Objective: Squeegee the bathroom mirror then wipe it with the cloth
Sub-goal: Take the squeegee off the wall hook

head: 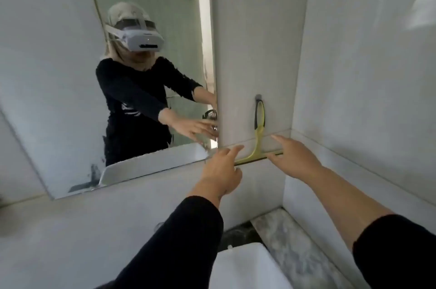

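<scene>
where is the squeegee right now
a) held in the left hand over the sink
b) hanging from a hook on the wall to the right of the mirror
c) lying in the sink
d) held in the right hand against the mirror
b: the yellow-green squeegee hangs by its handle from a hook on the wall right of the mirror, with the left hand and right hand open on either side of its blade, neither gripping it.

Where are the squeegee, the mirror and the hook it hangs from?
squeegee (pixel 259 121): head view, on its handle.
mirror (pixel 59 76): head view, on the bare glass.
hook (pixel 258 97): head view, on its dark top.
</scene>
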